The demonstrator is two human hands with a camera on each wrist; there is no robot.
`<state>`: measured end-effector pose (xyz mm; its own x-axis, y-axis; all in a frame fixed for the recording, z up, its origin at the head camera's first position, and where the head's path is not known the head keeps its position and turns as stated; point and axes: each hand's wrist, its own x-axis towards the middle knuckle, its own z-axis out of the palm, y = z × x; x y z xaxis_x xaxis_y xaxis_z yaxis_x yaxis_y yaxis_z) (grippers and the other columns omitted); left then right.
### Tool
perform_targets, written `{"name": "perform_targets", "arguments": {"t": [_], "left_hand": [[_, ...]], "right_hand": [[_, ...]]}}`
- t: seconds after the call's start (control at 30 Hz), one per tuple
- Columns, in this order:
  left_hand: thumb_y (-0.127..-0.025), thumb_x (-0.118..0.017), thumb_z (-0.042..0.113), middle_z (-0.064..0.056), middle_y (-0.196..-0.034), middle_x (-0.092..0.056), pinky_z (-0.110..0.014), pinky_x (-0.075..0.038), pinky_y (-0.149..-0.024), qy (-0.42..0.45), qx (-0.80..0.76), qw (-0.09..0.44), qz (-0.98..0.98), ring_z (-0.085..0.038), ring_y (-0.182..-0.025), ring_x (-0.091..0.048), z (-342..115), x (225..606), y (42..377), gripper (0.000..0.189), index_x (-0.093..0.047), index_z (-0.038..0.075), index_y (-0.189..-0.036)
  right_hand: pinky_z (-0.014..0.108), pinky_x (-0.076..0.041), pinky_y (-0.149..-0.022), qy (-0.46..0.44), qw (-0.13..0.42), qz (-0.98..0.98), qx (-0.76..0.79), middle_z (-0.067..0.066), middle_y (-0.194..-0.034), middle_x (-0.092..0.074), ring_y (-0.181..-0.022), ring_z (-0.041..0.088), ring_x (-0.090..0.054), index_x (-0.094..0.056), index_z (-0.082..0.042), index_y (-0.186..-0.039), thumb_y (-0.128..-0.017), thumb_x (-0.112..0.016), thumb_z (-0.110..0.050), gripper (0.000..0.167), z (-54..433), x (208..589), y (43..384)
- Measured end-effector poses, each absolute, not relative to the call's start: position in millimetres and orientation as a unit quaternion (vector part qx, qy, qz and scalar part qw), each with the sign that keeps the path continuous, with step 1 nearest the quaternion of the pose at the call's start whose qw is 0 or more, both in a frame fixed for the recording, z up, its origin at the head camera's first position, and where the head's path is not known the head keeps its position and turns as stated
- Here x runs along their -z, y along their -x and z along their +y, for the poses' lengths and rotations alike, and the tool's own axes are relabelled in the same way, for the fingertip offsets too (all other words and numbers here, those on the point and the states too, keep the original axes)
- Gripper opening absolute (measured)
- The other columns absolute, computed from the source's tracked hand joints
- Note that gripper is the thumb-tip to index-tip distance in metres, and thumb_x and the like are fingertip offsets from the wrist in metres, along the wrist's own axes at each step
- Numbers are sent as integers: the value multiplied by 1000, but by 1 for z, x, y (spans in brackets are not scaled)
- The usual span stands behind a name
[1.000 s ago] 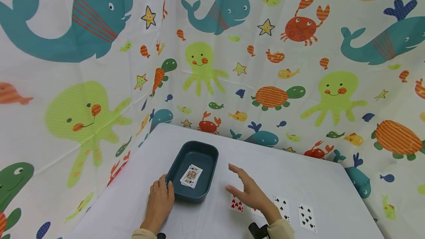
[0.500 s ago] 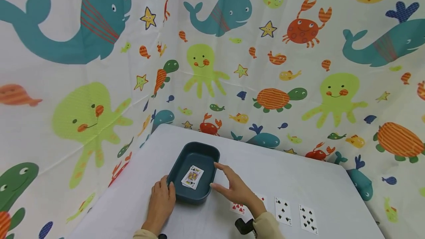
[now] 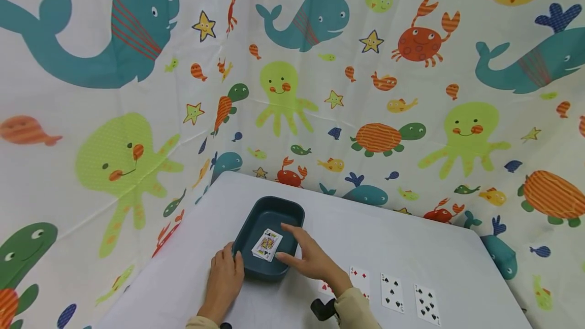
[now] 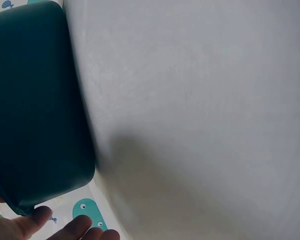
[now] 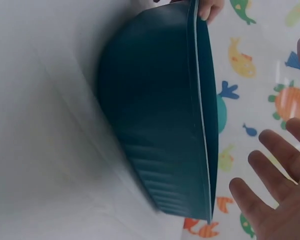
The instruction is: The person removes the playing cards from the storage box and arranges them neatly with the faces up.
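Note:
A dark teal plastic basin (image 3: 274,215) stands on the white table, with a small stack of playing cards (image 3: 267,244) inside, a club court card face up on top. At its near left corner my left hand (image 3: 224,277) pinches the rim between thumb and fingers. My right hand (image 3: 313,259) hovers over the basin's right side, fingers spread and nothing held; in the right wrist view its fingers (image 5: 265,170) are apart from the basin's rim. Right of the basin lies a row of face-up cards: a heart card (image 3: 325,288) partly hidden by my right forearm, a diamond card (image 3: 360,275) and spade cards (image 3: 392,292).
A white cloth covers the table (image 3: 439,253). Fabric walls (image 3: 320,116) printed with sea animals rise behind and at the left. Black wrist cameras (image 3: 323,309) are strapped to both wrists.
My right hand has moved left from above the heart and diamond cards to over the basin, uncovering more of the diamond card. My left hand has stayed at the rim.

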<state>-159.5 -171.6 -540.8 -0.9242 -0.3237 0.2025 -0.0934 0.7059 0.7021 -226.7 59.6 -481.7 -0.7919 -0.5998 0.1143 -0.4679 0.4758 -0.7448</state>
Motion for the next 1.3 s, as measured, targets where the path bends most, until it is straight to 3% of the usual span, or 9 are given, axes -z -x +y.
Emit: {"name": "perform_targets", "arguments": {"t": [0.6, 0.8, 1.3], "left_hand": [[-106, -50, 17, -37, -120, -56, -62, -45, -94, -115, 362, 173, -909, -50, -113, -53, -172, 544, 160, 42, -47, -13, -135], [-106, -50, 17, -37, -121, -56, -63, -45, -94, -117, 362, 165, -910, -50, -114, -53, -172, 543, 159, 42, -47, -13, -136], [-106, -50, 16, -36, -119, -56, -62, -45, -92, -108, 358, 172, -911, -50, -114, -53, -172, 543, 160, 41, -48, -13, -135]], "right_hand": [[55, -40, -111, 318, 86, 872, 363, 1, -157, -44, -140, 26, -45, -35, -29, -159, -93, -70, -55, 79, 27, 489, 238], [49, -43, -111, 340, 63, 891, 293, 1, -154, -49, -138, 20, -47, -38, -23, -158, -92, -68, -59, 81, 17, 494, 241], [49, -41, -112, 351, 35, 923, 155, 7, -149, -53, -137, 25, -50, -43, -14, -155, -94, -69, -54, 78, 2, 504, 247]]}}
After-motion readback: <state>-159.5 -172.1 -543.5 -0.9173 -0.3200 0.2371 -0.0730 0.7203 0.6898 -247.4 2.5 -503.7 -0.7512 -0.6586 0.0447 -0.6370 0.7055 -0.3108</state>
